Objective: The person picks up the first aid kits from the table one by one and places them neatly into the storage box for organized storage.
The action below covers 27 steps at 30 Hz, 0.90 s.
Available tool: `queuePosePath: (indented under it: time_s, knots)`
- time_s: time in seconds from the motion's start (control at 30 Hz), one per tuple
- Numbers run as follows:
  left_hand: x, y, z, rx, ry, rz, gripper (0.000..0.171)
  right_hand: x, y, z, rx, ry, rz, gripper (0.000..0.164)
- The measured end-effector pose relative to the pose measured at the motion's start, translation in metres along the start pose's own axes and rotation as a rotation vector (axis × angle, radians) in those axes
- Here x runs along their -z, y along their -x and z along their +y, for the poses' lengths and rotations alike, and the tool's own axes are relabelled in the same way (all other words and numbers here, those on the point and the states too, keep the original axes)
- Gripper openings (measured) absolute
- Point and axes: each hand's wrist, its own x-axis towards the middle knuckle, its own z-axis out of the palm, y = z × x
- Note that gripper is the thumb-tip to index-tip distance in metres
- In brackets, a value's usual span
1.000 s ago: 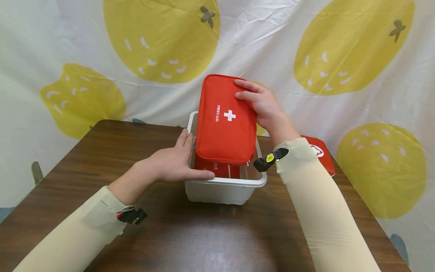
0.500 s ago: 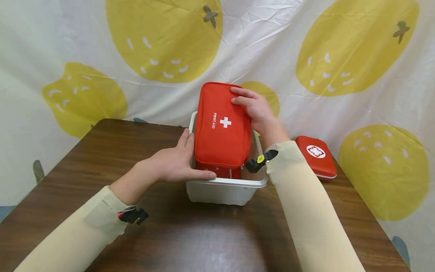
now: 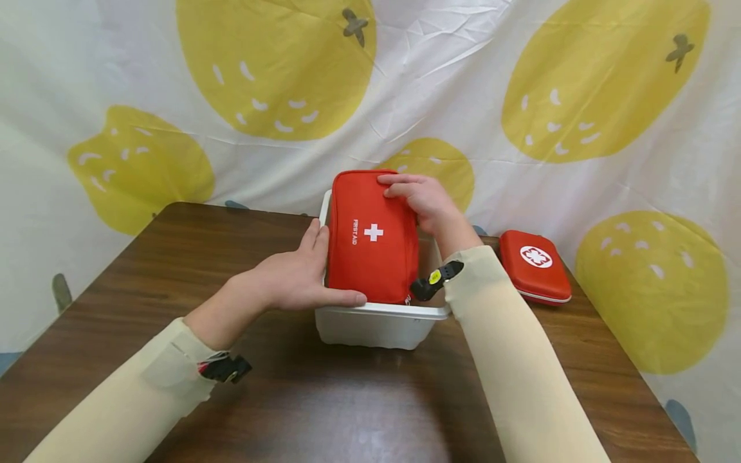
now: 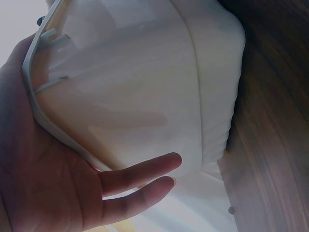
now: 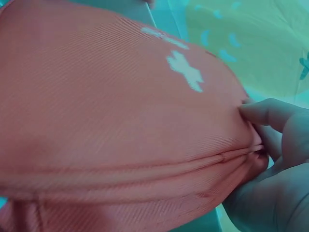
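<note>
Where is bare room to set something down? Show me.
Bare tabletop: between the left sleeve and right sleeve, in front of the white plastic bin; also left of the bin, beyond the left hand. Crowded: the bin's opening, by the red first-aid pouch and right hand; far right, by red hard case.

Red, white and lemon yellow over brown

From where I stand, the pouch (image 3: 375, 263) is bright red, with a white cross (image 3: 373, 232) and white lettering (image 3: 355, 232). The tub (image 3: 399, 311) is plain white. The case (image 3: 535, 278) is red too, its round white emblem (image 3: 536, 256) carrying a red flower-like figure. Dark brown wood grain streaks the table (image 3: 278, 392). The white cloth (image 3: 260, 173) is printed with big yellow lemons (image 3: 278, 71), flecked white. The sleeves (image 3: 532, 354) are cream, the wrist straps (image 3: 422, 289) black.
</note>
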Motion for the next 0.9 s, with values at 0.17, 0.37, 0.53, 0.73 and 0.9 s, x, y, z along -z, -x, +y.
queuePosePath:
  time_s: [0.17, 0.37, 0.53, 0.73, 0.9]
  knots:
    - [0.0002, 0.0009, 0.0002, 0.004, -0.012, -0.008, 0.147, -0.0028, -0.0002, 0.0021, -0.042, 0.078, -0.056, 0.029]
    - [0.0, 0.0013, 0.0005, 0.006, -0.01, -0.011, 0.146, -0.0047, -0.0003, 0.0045, -0.092, 0.129, -0.113, 0.032]
    - [-0.0006, 0.0007, 0.0004, 0.004, -0.013, 0.002, 0.146, -0.0045, -0.0001, 0.0061, -0.139, 0.196, -0.182, 0.035]
    - [-0.001, -0.0001, 0.0005, 0.009, -0.011, 0.005, 0.146, -0.0042, -0.0012, 0.0081, -0.129, 0.346, -0.278, 0.041]
    - [-0.0005, -0.0005, 0.0005, 0.012, -0.005, -0.005, 0.146, -0.0049, -0.0006, 0.009, -0.143, 0.388, -0.248, 0.044]
